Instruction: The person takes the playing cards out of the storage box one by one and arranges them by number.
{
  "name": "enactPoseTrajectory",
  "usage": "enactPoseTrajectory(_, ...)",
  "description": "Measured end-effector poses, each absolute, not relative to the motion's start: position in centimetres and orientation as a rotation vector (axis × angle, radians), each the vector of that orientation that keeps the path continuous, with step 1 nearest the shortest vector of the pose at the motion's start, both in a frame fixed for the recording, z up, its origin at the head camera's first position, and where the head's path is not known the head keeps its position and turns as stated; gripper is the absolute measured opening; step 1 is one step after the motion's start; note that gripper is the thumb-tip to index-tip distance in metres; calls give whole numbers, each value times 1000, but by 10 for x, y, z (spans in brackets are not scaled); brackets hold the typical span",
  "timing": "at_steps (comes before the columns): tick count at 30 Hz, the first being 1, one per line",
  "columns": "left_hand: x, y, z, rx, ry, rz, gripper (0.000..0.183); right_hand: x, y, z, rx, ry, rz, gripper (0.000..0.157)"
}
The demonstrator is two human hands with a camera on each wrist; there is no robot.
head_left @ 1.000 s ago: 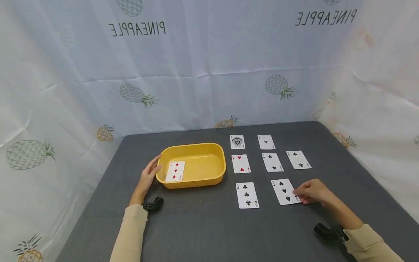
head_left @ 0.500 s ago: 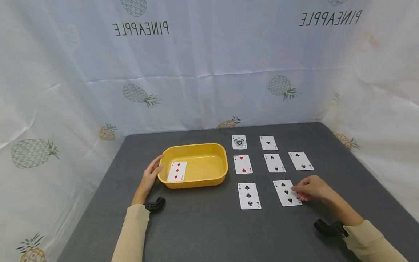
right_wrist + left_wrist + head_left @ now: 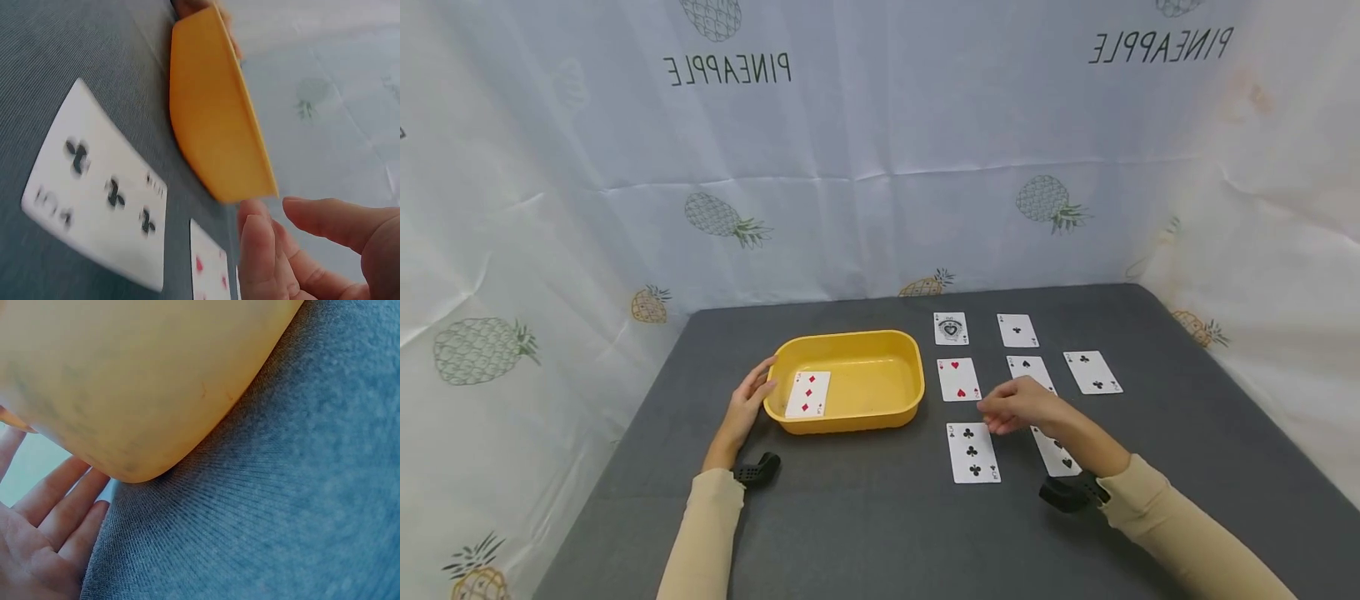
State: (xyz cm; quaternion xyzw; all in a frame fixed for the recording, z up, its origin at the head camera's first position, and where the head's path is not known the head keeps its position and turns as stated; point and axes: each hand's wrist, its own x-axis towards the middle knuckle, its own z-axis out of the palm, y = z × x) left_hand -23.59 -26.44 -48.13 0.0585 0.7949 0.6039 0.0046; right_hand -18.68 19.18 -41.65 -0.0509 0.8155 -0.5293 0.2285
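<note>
A yellow plastic tray [image 3: 901, 408] sits left of centre on the dark table, with a three of diamonds [image 3: 808, 393] lying face up in its left part. My left hand [image 3: 746, 403] touches the tray's left end, its fingers straight in the left wrist view. My right hand [image 3: 1018, 404] is over the cards, near the top right corner of the three of clubs [image 3: 973, 454]. Between its thumb [image 3: 331, 219] and forefinger there is a gap holding nothing. Under the right forearm, the three of spades [image 3: 1060, 461] is partly hidden, as is the two of spades [image 3: 1028, 367].
Farther back lie a two of hearts [image 3: 958, 380], a two of clubs [image 3: 1093, 372], an ace of clubs [image 3: 1018, 331] and a card with an ornate emblem [image 3: 951, 329]. A white pineapple-print curtain [image 3: 865, 233] closes off the table's back and sides.
My right hand has left the right edge of the three of spades and moved left toward the three of clubs. The left hand stays at the tray.
</note>
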Motion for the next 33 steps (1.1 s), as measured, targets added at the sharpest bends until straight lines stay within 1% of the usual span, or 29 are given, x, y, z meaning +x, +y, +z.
enactPoseTrajectory(6,-235,-264,-480,150,2494,1885,52,-200,156,-409,-135,2137,-1543,41)
enactPoseTrajectory(16,-235,-263,-480,154,2498,1866,53,-212,103,-394,-172,2028,-1661,43)
enactPoseTrajectory(20,-235,-263,-480,143,2498,1870,52,-217,84,-390,-199,2006,-1688,41)
enactPoseTrajectory(27,-234,-263,-477,153,2495,1869,52,-228,49,-398,-138,1960,-1739,38)
enactPoseTrajectory(33,-235,-263,-481,148,2507,1864,53,-237,19,-407,-3,1928,-1754,34)
